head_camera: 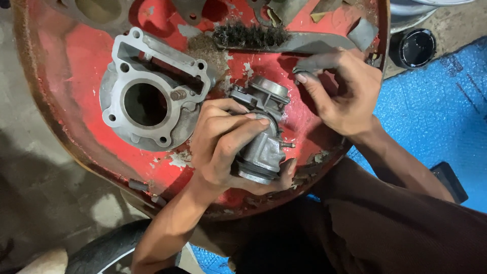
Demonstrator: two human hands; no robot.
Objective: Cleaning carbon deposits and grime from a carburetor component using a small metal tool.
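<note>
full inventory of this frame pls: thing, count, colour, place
round tray: 1, red with chipped paint and rusty rim, fills upper middle
cylinder block: 1, grey metal with a round bore, on tray at left
throttle-body-like part: 1, grey metal, centre of tray, gripped
wire brush: 1, dark bristles and grey handle, top of tray
small dark scrap: 1, grey, pinched over tray right of centre
gaskets and loose bits: several, grey, top edge of tray
round lid or jar: 1, black, upper right off tray
sheet: 1, blue, right side on ground
flat dark object: 1, black, on blue sheet
tyre: 1, black, bottom left
left hand: wrapped around the metal part
right hand: fingers pinching the scrap
</note>
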